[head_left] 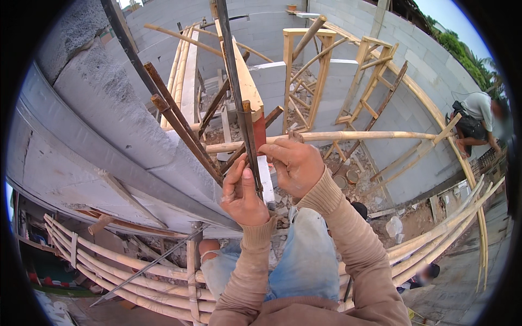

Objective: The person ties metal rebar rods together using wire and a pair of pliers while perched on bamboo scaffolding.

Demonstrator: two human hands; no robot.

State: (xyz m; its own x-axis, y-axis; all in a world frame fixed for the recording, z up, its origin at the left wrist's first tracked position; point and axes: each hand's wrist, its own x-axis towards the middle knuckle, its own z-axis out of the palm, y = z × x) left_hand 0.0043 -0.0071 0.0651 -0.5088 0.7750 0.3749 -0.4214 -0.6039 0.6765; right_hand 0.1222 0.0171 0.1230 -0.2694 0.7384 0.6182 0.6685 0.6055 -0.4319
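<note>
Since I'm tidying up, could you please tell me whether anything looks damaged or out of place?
Rubble lies scattered beyond the right hand, and the wall at upper left looks chipped, its surface rough and uneven.

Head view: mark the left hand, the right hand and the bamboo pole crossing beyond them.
Left hand [246, 201]: head view, middle of the hand.
Right hand [299, 164]: head view, back of the hand.
Bamboo pole [375, 135]: head view, its stretch right of the hands.
</note>
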